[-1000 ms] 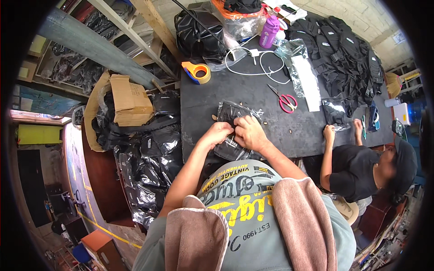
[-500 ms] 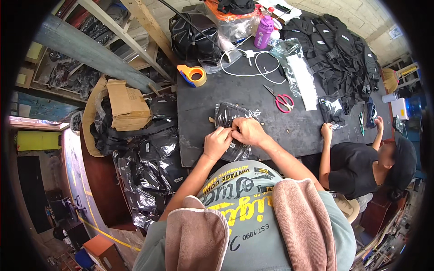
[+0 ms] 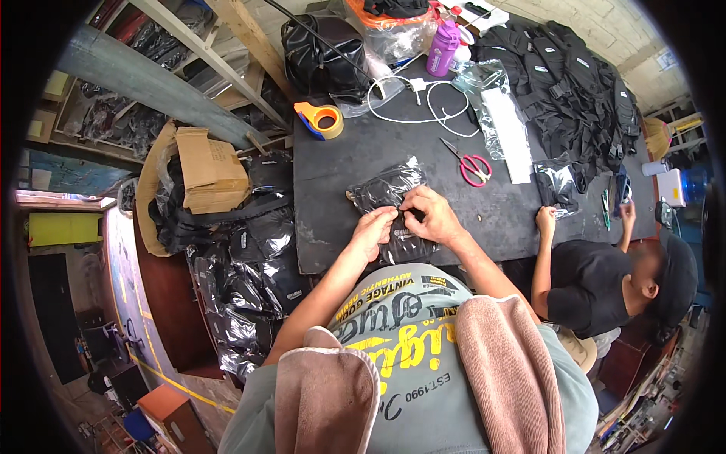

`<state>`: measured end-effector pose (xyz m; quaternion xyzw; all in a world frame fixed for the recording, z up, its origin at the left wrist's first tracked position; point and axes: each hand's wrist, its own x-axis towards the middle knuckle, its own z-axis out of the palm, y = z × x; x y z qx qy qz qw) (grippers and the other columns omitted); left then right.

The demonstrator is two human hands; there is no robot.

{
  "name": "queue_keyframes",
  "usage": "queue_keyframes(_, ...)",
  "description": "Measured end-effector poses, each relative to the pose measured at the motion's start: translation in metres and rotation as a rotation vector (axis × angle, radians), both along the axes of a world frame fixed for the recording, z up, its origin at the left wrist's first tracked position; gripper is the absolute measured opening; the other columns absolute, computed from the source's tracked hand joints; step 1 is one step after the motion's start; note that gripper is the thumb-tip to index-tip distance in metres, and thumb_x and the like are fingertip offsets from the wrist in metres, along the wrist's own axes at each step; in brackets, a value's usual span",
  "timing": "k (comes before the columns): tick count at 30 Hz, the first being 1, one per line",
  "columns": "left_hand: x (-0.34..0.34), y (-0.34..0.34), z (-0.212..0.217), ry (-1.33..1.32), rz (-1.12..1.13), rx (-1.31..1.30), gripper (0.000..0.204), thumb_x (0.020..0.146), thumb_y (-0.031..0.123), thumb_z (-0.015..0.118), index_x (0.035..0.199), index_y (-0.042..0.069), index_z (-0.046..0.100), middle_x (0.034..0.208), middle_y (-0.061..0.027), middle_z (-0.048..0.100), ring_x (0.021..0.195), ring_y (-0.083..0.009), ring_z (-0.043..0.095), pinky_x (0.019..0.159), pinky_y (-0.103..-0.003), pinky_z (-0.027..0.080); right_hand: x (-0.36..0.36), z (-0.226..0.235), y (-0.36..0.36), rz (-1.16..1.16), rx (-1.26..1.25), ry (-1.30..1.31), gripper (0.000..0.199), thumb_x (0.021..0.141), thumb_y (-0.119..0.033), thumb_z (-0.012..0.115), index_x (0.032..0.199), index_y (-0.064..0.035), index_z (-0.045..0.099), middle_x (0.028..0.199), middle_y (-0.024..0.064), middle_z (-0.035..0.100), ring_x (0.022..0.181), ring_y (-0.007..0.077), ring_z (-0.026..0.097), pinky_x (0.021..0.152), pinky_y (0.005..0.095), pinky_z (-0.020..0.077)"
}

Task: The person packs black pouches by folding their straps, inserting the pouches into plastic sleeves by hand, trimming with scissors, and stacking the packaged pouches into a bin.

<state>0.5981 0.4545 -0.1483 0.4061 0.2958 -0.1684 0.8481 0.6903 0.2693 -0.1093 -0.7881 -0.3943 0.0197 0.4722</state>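
Observation:
A clear plastic bag holding a black item (image 3: 386, 189) lies on the black table (image 3: 340, 174) in front of me. My left hand (image 3: 375, 229) and my right hand (image 3: 428, 215) meet at the bag's near end, fingers pinching the plastic there. The bag's near part runs under my hands toward the table's front edge. A brown towel hangs over my shoulders at the bottom of the view.
On the table: red-handled scissors (image 3: 472, 164), an orange tape dispenser (image 3: 321, 119), a white cable (image 3: 412, 102), a purple bottle (image 3: 442, 48), a pile of black items (image 3: 578, 98). Another person (image 3: 605, 276) works at the right. Bagged black items (image 3: 249, 265) and a cardboard box (image 3: 208, 166) lie left.
My hands stay on the bag's near end, with the fingers working closer together. The person at the right has shifted a hand on the table edge.

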Motion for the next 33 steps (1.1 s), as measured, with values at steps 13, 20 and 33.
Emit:
queue_keyframes(13,0.007,0.007,-0.001,-0.291,-0.098,0.421,0.013,0.100,0.014,0.076,0.106,0.002,0.078,0.089,-0.0019,0.076,0.073,-0.0077,0.066,0.066,-0.024,0.054,0.002,-0.001,0.013,0.010,-0.193,-0.265,0.016,0.073,-0.014,0.075,0.083,-0.0047,0.065,0.090,0.0088,0.063,0.085,0.0308,0.065,0.074,0.0429,0.0570)
queue_keyframes(20,0.002,0.018,-0.003,-0.346,-0.269,0.976,0.014,0.093,0.016,0.078,0.099,0.004,0.079,0.093,-0.0129,0.080,0.081,-0.0200,0.076,0.076,-0.037,0.060,0.004,-0.016,0.003,0.007,-0.342,-0.253,0.018,0.072,-0.017,0.072,0.082,-0.0038,0.066,0.095,0.0123,0.066,0.088,0.0333,0.066,0.077,0.0466,0.0580)
queue_keyframes(33,-0.004,0.007,0.048,-0.371,-0.521,1.268,0.018,0.095,0.023,0.071,0.094,0.006,0.074,0.081,-0.0142,0.073,0.069,-0.0288,0.072,0.065,-0.042,0.055,0.025,0.002,-0.005,0.213,-0.596,-0.241,0.025,0.080,-0.021,0.072,0.094,-0.0004,0.066,0.094,0.0175,0.067,0.085,0.0364,0.074,0.075,0.0463,0.0624)
